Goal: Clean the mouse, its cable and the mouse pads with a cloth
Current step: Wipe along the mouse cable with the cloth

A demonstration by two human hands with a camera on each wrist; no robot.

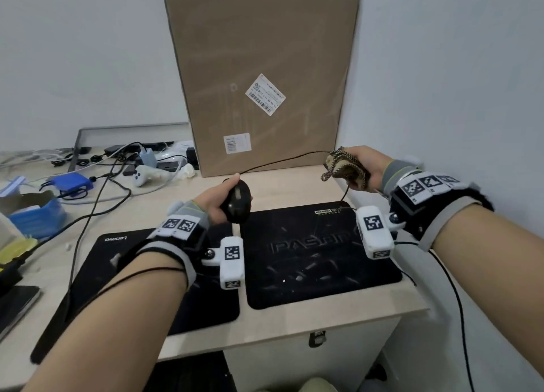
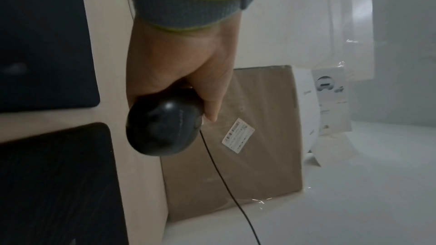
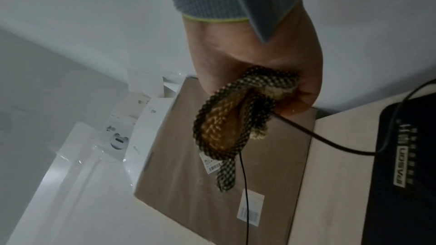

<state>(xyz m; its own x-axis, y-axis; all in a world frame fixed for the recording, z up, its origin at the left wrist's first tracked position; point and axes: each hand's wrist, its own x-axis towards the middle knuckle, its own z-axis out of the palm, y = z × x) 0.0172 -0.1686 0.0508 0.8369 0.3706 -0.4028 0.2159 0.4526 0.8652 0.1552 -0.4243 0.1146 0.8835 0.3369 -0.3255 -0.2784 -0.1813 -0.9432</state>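
Observation:
My left hand (image 1: 219,199) grips the black mouse (image 1: 237,201) (image 2: 162,128) in the air above the gap between two black mouse pads, the left pad (image 1: 103,262) and the right pad (image 1: 309,259). The mouse's cable (image 1: 282,160) (image 2: 221,170) stretches tight to my right hand (image 1: 357,165) (image 3: 271,59). That hand holds a bunched brown checked cloth (image 1: 344,166) (image 3: 233,116) wrapped round the cable. Past the cloth the cable (image 3: 330,142) drops over the right pad (image 3: 405,165).
A large cardboard box (image 1: 262,76) stands against the wall behind my hands. Cables, a white game controller (image 1: 144,175) and a blue device (image 1: 72,182) clutter the desk at the left. The desk's front edge (image 1: 294,332) is near, and the right wall is close.

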